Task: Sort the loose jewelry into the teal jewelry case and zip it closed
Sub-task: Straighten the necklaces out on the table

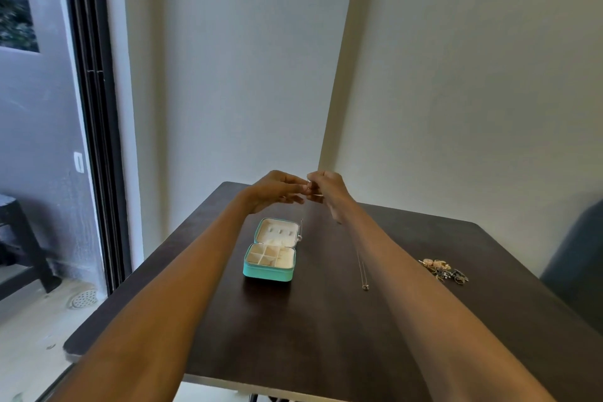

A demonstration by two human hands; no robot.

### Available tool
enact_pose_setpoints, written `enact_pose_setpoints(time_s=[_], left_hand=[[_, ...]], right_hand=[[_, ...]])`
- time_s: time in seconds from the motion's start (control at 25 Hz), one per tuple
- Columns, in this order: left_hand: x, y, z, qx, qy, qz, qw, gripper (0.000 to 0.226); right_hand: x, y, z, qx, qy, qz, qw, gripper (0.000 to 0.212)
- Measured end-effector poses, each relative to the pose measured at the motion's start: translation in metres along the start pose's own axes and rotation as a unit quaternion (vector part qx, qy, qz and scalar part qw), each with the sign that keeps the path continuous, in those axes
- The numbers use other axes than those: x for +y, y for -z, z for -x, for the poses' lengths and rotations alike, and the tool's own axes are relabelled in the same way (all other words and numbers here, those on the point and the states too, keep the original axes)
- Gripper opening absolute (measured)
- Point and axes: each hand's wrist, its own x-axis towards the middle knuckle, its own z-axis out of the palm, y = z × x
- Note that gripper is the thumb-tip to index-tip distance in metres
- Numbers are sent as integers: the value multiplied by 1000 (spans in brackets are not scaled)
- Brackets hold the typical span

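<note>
A dark brown desk (293, 336) is set into a corner formed by two pale walls (244, 75), with a dark-framed sliding glass door (94, 140) at the left and a tiled floor with a round drain seen beyond it. The edge of a dark blue-grey chair (577, 254) is seen at the right.

On the desk, the teal jewelry case (269, 251) lies open, its lid tilted back toward the wall and its cream, divided compartments exposed; nothing can be made out inside them. A small heap of loose jewelry (443, 271) is spread near the right edge of the desk, well apart from the case.

Both hands are raised above the far part of the desk, beyond the case, with the fingertips brought together. The left hand (277, 189) is held with thumb and fingers pressed toward the right hand (326, 188), whose fingers are curled in a tight pinch. A thin necklace (362, 268) is held between the two grips at its upper end; its fine chain hangs down along the right forearm, and its small pendent end is seen just above or on the desk, which of the two cannot be told.
</note>
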Motion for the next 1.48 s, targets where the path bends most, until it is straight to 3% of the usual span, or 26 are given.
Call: enact_pose_setpoints(time_s=[0.32, 0.4, 0.64, 0.8, 1.08, 1.28, 1.48], left_hand=[[40, -36, -12, 110, -61, -29, 992, 24], [44, -41, -13, 136, -56, -3, 989, 17], [52, -57, -15, 136, -34, 43, 989, 10], [43, -65, -13, 154, -17, 3, 988, 13], [23, -79, -11, 122, -24, -51, 991, 29], [0, -79, -14, 23, 22, -84, 996, 63], [-16, -84, -30, -35, 62, -199, 977, 73]], right_hand=[[-16, 39, 9, 13, 30, -4, 999, 8], [-11, 49, 16, -2, 40, 6, 999, 18], [4, 62, 35, 11, 31, 66, 997, 17], [5, 70, 37, 52, 18, 63, 996, 15], [-6, 82, 35, 93, 29, 40, 994, 18], [-16, 83, 37, 122, 27, -52, 991, 9], [-21, 89, 39, 96, 31, -52, 994, 13]])
